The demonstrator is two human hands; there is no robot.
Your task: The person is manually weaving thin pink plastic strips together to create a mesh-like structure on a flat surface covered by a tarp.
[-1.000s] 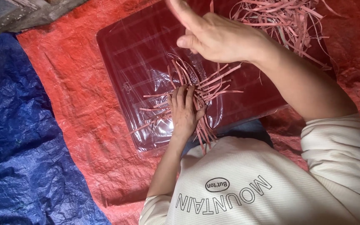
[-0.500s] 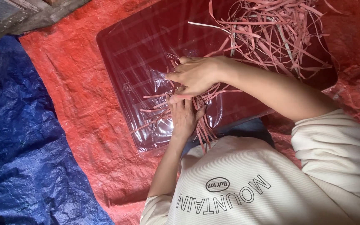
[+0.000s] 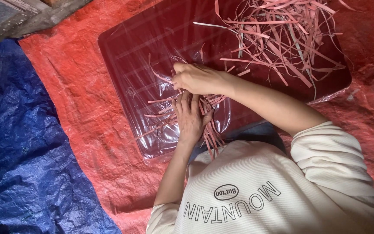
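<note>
Floor covering: red woven tarp (image 3: 87, 95) across most of view, creased, dusty. Blue tarp (image 3: 18, 151) overlaps it at 8–9 o'clock, heavily wrinkled. Grey wooden planks (image 3: 31, 15) visible at 11 o'clock edge. Rest of room not in view.

Work surface: dark maroon board (image 3: 152, 39) lying flat on red tarp, centre to 1 o'clock, glossy w/ clear film over it. Clear plastic bag (image 3: 152, 130) lies on board's near-left corner, approx 7 o'clock of board, mouth toward the person.

Material: loose pile of pink paper strips (image 3: 282, 39) at 1 o'clock on board, tangled, well apart from bag. Smaller bundle of strips (image 3: 211, 134) at bag, partly inside, ends sticking out toward 6 o'clock.

Left hand (image 3: 191, 117): flat on bag and bundle, fingers spread narrow, pressing down, not gripping.

Right hand (image 3: 198, 78): just beyond left hand at 12 o'clock, touching it; fingers curled in on strips at bag mouth. Whether it pinches strips or the film — cannot tell.

Person wears cream ribbed long-sleeve top (image 3: 256, 190), at 5 o'clock.
</note>
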